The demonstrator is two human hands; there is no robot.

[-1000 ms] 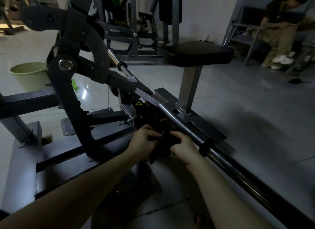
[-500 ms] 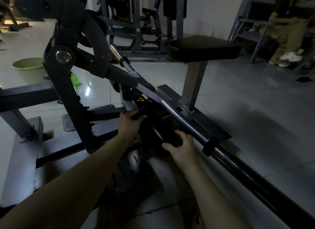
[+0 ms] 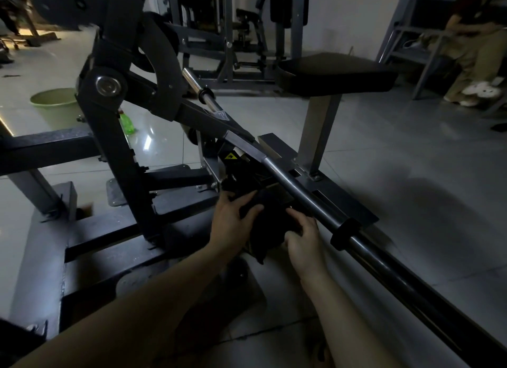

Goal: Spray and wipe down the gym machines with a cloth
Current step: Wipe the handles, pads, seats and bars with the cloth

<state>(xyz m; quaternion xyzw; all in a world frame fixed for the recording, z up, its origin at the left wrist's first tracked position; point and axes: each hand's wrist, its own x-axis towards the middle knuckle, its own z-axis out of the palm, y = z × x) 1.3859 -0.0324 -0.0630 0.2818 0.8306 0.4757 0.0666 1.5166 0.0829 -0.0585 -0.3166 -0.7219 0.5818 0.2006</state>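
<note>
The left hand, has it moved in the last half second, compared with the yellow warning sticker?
Yes. The left hand dropped away from the yellow warning sticker, back toward the person, and now lies on the dark cloth beside the right hand.

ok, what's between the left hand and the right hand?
Head view: the dark cloth, bunched, both the left hand and the right hand gripping it, just beside the machine's long bar.

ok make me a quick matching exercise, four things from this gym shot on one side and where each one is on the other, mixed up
Things:
1. green bucket
2. dark cloth
3. black seat pad
4. green bottle

Places:
A. between both hands, by the bar
B. on a grey post, upper right
C. on the floor, far left
D. on the floor, behind the black frame

Pairs: 1-C, 2-A, 3-B, 4-D
</note>
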